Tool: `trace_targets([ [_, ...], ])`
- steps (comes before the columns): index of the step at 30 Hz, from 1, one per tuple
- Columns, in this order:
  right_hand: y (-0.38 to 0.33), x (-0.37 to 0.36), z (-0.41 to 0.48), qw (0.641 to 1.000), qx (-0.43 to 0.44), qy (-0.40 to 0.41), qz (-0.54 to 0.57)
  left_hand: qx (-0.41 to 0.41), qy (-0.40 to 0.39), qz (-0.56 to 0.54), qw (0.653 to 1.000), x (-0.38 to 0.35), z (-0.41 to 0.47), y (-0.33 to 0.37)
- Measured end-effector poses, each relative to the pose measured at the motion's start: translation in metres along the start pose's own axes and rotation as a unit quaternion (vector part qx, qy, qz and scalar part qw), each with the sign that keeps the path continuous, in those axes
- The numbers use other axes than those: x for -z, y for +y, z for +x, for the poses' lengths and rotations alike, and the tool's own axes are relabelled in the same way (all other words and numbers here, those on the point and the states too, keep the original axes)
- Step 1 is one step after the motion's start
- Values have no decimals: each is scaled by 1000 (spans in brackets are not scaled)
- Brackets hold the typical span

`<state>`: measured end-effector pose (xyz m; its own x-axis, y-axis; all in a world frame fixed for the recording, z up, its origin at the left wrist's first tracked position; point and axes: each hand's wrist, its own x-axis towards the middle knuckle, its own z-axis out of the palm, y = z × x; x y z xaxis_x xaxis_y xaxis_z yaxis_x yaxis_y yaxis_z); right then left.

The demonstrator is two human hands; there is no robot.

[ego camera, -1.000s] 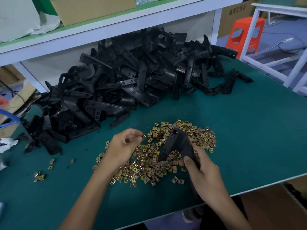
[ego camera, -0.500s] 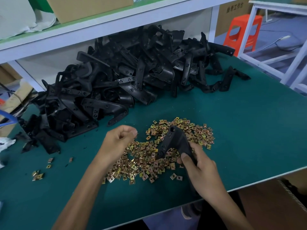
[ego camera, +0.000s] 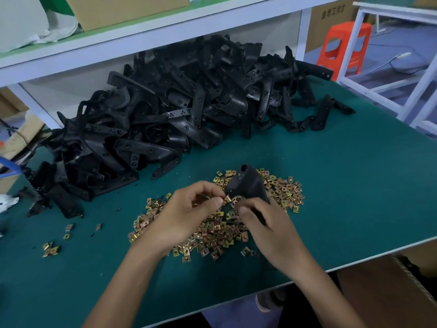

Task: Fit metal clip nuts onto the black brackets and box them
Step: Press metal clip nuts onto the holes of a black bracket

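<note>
My right hand (ego camera: 269,226) grips a black bracket (ego camera: 248,183) that stands up over a loose heap of gold clip nuts (ego camera: 281,192) on the green table (ego camera: 354,185). My left hand (ego camera: 189,211) pinches one clip nut (ego camera: 227,199) between thumb and forefinger, right at the bracket's lower left edge. A big pile of black brackets (ego camera: 177,119) lies behind, under the shelf.
A few stray clip nuts (ego camera: 50,249) lie at the front left. A white shelf (ego camera: 151,36) runs over the back of the table with a cardboard box (ego camera: 123,10) on it. An orange stool (ego camera: 343,48) stands at the right. Brown cardboard (ego camera: 387,292) shows below the table's front edge.
My left hand has moved right with a clip nut to the bracket's edge. My right hand has shifted its grip higher on the bracket.
</note>
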<state>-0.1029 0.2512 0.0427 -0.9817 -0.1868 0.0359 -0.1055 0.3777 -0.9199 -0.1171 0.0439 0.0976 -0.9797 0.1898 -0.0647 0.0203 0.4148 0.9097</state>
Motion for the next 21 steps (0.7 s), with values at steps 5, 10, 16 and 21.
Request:
trace_targets([
  [5,-12,-3,3,998,45,1,36,-46,32,114,992,0,-3,11],
  [10,-15,-7,4,998,60,3,-10,-50,48,132,989,-8,-6,7],
  [16,2,-1,1,997,-16,45,-57,8,204,-92,975,16,-2,5],
  [21,4,6,6,991,-20,43,-127,9,167,-102,981,22,-6,-2],
])
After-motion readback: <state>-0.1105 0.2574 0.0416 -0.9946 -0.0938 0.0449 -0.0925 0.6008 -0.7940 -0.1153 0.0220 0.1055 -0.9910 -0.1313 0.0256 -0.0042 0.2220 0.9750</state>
